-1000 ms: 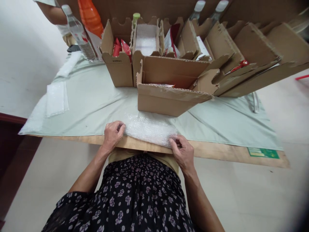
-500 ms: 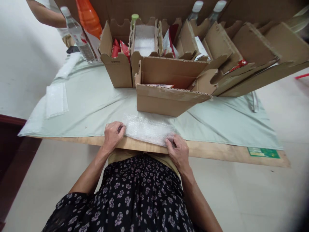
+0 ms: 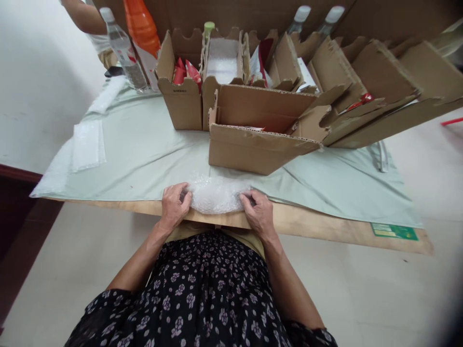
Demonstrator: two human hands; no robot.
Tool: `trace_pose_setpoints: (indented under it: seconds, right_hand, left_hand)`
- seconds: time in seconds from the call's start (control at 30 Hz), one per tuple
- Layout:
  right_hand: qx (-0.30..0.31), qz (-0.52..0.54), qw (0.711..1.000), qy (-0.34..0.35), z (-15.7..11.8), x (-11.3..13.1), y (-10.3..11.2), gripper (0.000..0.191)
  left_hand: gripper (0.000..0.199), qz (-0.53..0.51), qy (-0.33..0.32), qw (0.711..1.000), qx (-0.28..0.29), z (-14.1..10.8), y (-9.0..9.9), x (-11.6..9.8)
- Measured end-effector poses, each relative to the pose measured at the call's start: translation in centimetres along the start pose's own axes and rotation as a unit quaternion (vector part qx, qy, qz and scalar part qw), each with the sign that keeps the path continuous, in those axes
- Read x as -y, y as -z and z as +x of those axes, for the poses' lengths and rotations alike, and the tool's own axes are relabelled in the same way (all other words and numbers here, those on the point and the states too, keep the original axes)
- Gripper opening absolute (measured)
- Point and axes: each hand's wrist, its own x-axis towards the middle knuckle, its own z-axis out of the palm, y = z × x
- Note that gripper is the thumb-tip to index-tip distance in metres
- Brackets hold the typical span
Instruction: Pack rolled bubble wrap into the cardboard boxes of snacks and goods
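A clear sheet of bubble wrap (image 3: 217,195) is stretched between my two hands at the front edge of the table. My left hand (image 3: 175,206) pinches its left end between thumb and fingers. At the opposite end, my right hand (image 3: 257,211) grips it the same way, thumb toward me. The wrap bulges a little in the middle; whether anything lies inside I cannot tell. Just beyond it stands an open cardboard box (image 3: 253,149) with a printed item low inside.
Behind are several cardboard bins (image 3: 184,106) holding packets. A clear bottle (image 3: 125,53) and an orange bottle (image 3: 142,29) stand at back left, near another person's arm (image 3: 85,15). Folded bubble wrap (image 3: 87,145) lies left on the pale green cloth (image 3: 144,159). A green card (image 3: 394,231) sits at the right edge.
My right hand has moved left and slightly up, closer to my left hand. The bubble wrap between them is shorter and more bunched. The view has shifted slightly.
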Motion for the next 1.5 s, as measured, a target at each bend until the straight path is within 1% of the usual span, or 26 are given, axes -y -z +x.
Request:
trace_pose_setpoints:
  seconds: [0.13, 0.3, 0.4, 0.67, 0.8, 0.97, 1.1, 1.23, 1.33, 1.5]
  right_hand:
    - [-0.003, 0.004, 1.000, 0.008, 0.3, 0.0, -0.2, 0.023]
    - [-0.009, 0.010, 1.000, 0.017, -0.1, -0.1, -0.1, 0.025]
    - [-0.014, 0.011, 1.000, 0.017, -0.2, -0.1, -0.1, 0.026]
    - [-0.011, 0.009, 1.000, 0.018, -0.2, -0.3, -0.2, 0.027]
    - [-0.008, 0.012, 1.000, 0.008, -0.1, 0.0, 0.0, 0.027]
    - [-0.006, 0.038, 0.999, -0.008, -0.3, 1.5, 0.7, 0.024]
    - [-0.013, 0.052, 0.999, -0.012, -0.3, 2.7, 1.4, 0.022]
    - [-0.024, 0.070, 0.997, -0.022, 0.0, 3.1, 1.8, 0.020]
    - [-0.025, 0.067, 0.997, -0.033, 0.3, 2.6, 1.7, 0.020]
    - [-0.009, 0.061, 0.996, -0.063, 0.2, 1.6, 1.6, 0.023]
  left_hand:
    - [0.021, 0.001, 0.005, 1.000, 0.015, -0.3, 0.1, -0.1]
    - [0.027, -0.010, 0.006, 1.000, -0.002, -0.3, 0.1, 0.0]
    - [0.024, -0.007, 0.004, 1.000, 0.001, -0.2, 0.0, 0.0]
    - [0.020, -0.024, 0.037, 0.999, 0.003, -0.1, 0.1, 0.1]
    - [0.019, -0.059, 0.056, 0.997, 0.003, 0.0, 0.3, 0.2]
    - [0.024, -0.107, 0.102, 0.989, 0.002, 0.2, 0.7, 0.1]
    - [0.026, -0.165, 0.144, 0.976, 0.003, 0.5, 1.3, -0.2]
    - [0.026, -0.216, 0.171, 0.961, -0.009, 0.9, 1.8, -0.3]
    - [0.026, -0.210, 0.168, 0.963, -0.016, 1.1, 1.9, -0.2]
    - [0.026, -0.141, 0.126, 0.982, -0.002, 0.8, 2.3, 0.3]
